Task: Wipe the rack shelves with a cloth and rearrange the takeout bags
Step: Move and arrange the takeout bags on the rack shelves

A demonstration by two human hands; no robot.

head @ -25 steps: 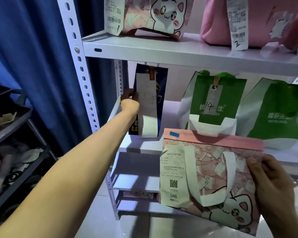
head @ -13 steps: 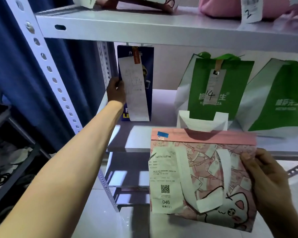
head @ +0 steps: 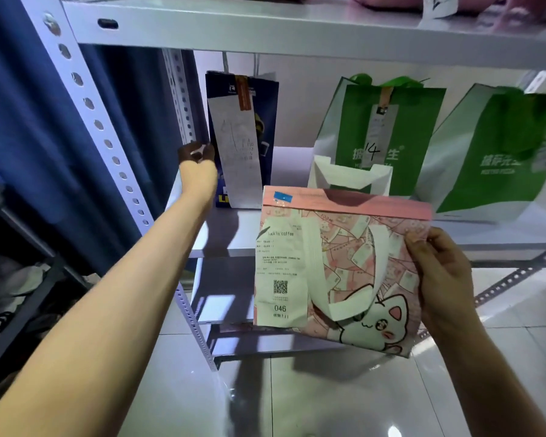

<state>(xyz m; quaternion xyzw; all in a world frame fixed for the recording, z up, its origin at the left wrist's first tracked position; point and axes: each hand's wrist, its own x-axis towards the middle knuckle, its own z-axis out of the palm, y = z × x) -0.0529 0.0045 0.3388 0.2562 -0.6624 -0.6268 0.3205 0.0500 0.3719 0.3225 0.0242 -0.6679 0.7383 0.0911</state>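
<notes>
The right hand [head: 442, 279] grips the right edge of a pink paper takeout bag printed with a white cartoon cat and banknotes [head: 356, 279], thumb on the front face and fingers curled behind it, holding the bag upright in the air in front of the rack, below the level of the middle shelf's front lip. A long white printed receipt marked "luckin coffee" and "046" [head: 279, 269] is stuck on the bag's left front, and a small blue sticker [head: 282, 196] sits at its top left corner. The left hand [head: 197, 159] reaches far in to the back left of the pale grey metal middle shelf [head: 224, 234], just beside the left edge of a tall dark blue paper bag with a long white receipt hanging down its front [head: 265, 127]; its fingers are bent and in shadow, with something small and white between them, but whether they grip the bag or only that scrap I cannot tell. The dark blue bag stands upright at the shelf's rear left corner, by the perforated white rack upright [head: 183, 99]. To its right on the same shelf stand a green and white takeout bag marked "14" [head: 413, 127] and, well to the right, a second green and white bag [head: 498, 159]. A dark blue curtain [head: 29, 137] hangs left of the rack.
</notes>
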